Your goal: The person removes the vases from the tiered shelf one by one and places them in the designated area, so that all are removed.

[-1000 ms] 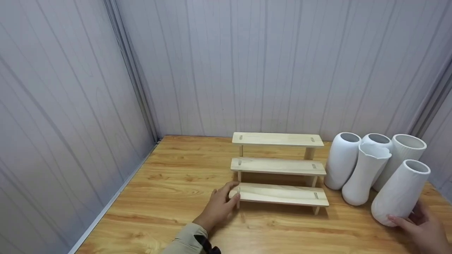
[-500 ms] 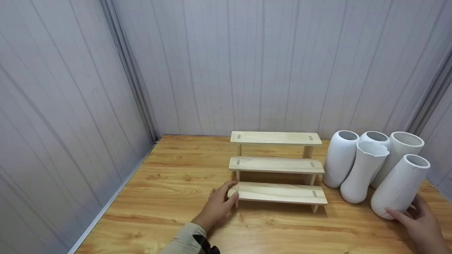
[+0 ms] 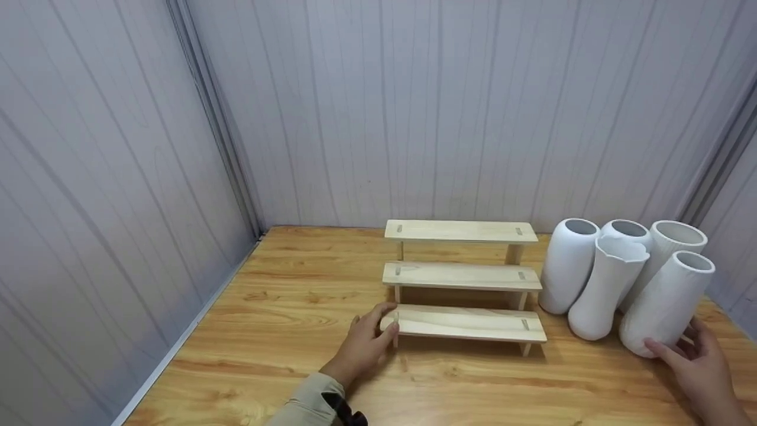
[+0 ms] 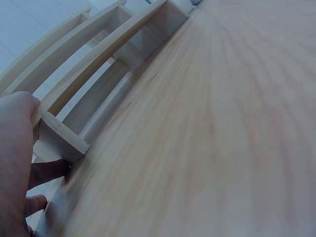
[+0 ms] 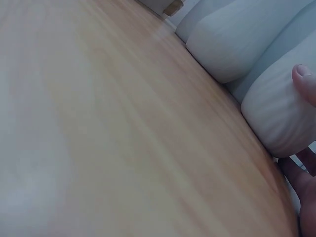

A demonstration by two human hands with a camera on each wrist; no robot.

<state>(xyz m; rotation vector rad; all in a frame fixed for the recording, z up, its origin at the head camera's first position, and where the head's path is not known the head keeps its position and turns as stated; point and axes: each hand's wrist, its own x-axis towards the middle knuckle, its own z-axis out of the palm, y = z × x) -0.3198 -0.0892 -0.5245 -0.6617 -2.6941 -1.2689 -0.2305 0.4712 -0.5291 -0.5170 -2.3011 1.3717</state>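
Note:
A three-tier wooden display stand (image 3: 461, 322) stands on the table. My left hand (image 3: 364, 343) grips the left end of its lowest shelf, thumb at the front edge; in the left wrist view, fingers (image 4: 49, 173) reach beside the stand's leg. My right hand (image 3: 701, 370) holds a tapered white vase (image 3: 668, 305) low near its base, thumb (image 5: 305, 81) on the near side and other fingers partly hidden behind. This vase is upright, its base right at the tabletop. Just left of it stands a white vase with a wavy rim (image 3: 609, 290).
Behind are a smooth white vase (image 3: 569, 266), another white vase (image 3: 628, 229) mostly hidden, and a ribbed one (image 3: 680, 242). They stand close together, right of the stand. Pale panelled walls (image 3: 378, 118) enclose the wooden table (image 3: 295, 296) at the back and sides.
My right hand has moved the tapered vase slightly back, closer to the other vases. My left hand stays on the stand's lowest shelf. The head view has shifted slightly.

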